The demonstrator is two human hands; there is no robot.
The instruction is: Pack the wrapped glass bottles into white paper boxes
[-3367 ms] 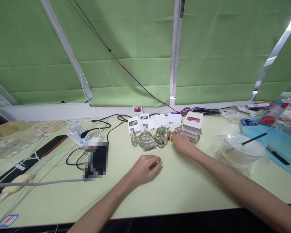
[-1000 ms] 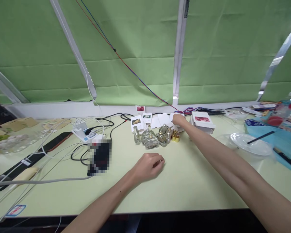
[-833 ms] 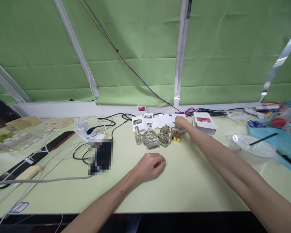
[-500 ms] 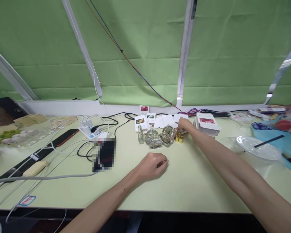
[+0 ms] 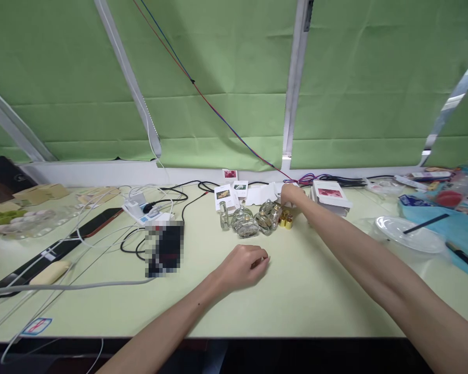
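My left hand rests on the table with its fingers curled in, and nothing shows in it. Farther back, my right hand is stretched out among white paper pieces that look like small cartons or cards. Its fingers are bent down and mostly hidden, so what they hold does not show. Left of it stand several clear glass bottles in a cluster, with a slim glass bottle at their left side. Gold caps sit just below the right hand. White cards with flower pictures lie behind the bottles.
A stack of white boxes stands right of my right hand. Farther right are a plastic tub with a lid and a blue bag. A power strip, white cables and a pixelated dark object lie on the left.
The view has shifted slightly. My right hand has moved a little over the white paper pieces, and one beside it looks shifted. My left hand has stayed in place.
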